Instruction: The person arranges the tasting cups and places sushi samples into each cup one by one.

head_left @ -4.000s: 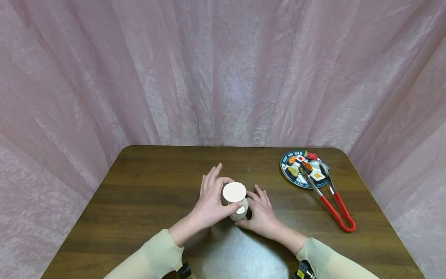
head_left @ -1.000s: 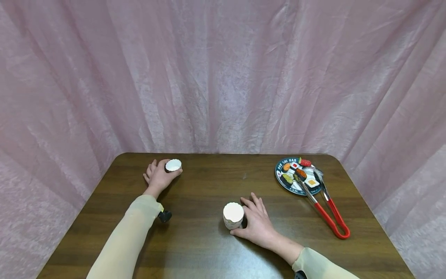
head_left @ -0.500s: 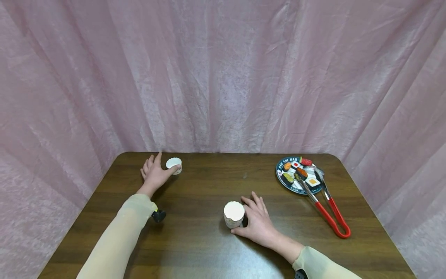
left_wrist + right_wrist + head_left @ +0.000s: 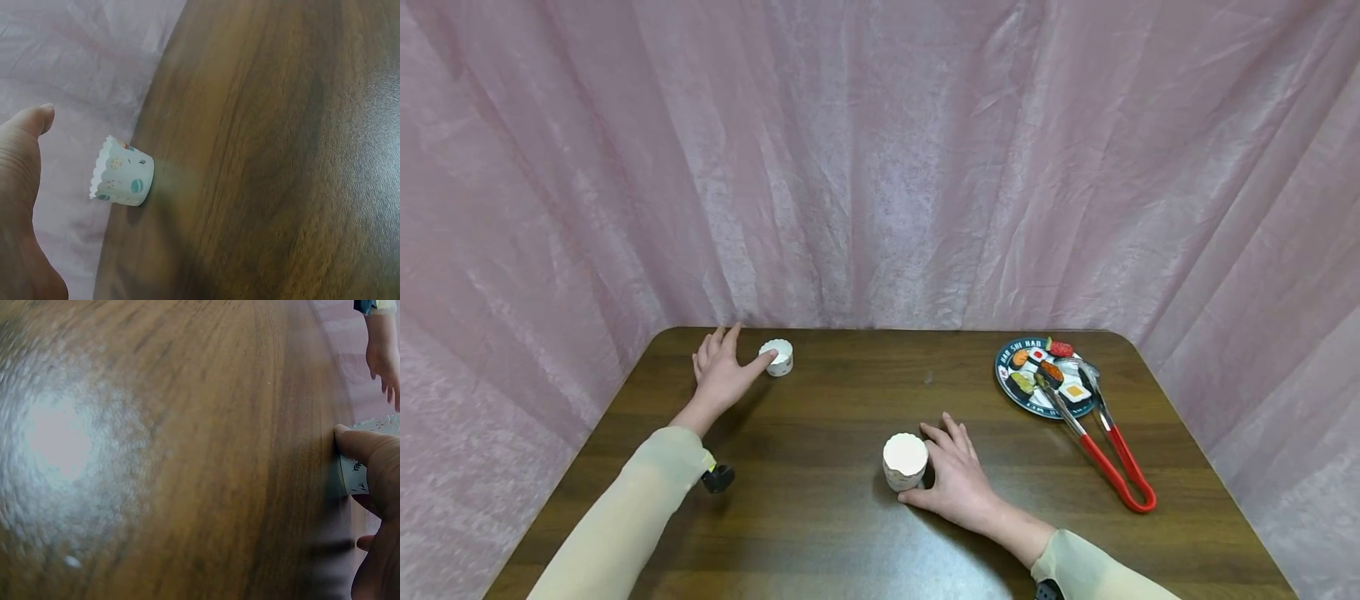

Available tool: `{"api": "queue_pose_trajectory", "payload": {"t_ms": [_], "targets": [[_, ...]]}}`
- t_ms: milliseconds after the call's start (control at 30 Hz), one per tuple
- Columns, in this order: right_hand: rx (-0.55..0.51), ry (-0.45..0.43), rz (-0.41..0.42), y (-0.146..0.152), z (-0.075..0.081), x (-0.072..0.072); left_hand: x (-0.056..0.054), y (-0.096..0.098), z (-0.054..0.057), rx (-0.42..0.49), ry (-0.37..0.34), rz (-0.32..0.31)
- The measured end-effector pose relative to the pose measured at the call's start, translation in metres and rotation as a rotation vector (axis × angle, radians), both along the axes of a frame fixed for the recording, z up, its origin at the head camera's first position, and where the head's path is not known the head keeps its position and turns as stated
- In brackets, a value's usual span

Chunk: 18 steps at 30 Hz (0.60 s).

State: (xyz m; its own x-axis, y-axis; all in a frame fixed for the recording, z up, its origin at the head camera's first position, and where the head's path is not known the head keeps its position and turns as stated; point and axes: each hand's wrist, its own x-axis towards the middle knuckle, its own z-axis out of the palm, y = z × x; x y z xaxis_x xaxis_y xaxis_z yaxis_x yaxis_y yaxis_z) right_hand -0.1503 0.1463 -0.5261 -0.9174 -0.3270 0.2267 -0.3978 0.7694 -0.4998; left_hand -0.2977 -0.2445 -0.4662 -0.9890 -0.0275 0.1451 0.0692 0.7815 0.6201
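At the table's back left stands a small white paper baking cup (image 4: pixel 782 364) with a scalloped rim. The left wrist view shows its printed side (image 4: pixel 130 175) dotted with little coloured pictures. Just left of this cup is my left hand (image 4: pixel 718 381), fingers spread and thumb pointing toward the rim, holding nothing. My right hand (image 4: pixel 961 486) stays near the middle of the table, its thumb and fingers curled around another paper baking cup (image 4: pixel 905 458), upright on the wood. From the right wrist, the thumb (image 4: pixel 362 447) lies along that cup's side.
A round dark-blue and white plate (image 4: pixel 1017 398) with several sushi-like pieces sits at the back right. Red-handled metal tongs (image 4: pixel 1116 467) lean over it, handles toward the front. A pink curtain (image 4: pixel 880 167) hangs behind the wooden table (image 4: pixel 820 517).
My left hand carried a baking cup from the middle to the back left, let go of it and drew away leftward. The right hand stayed at its cup.
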Motion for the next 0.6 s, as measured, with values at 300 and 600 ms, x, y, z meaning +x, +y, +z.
{"api": "queue_pose_trajectory", "payload": {"t_ms": [300,600], "targets": [[-0.010,-0.017,0.003,-0.001,-0.001,0.001,0.013,0.000,0.014,-0.005,0.058,-0.064],[-0.014,-0.014,0.011,0.001,0.001,0.000,0.026,0.016,0.024,-0.027,0.122,-0.179]]}}
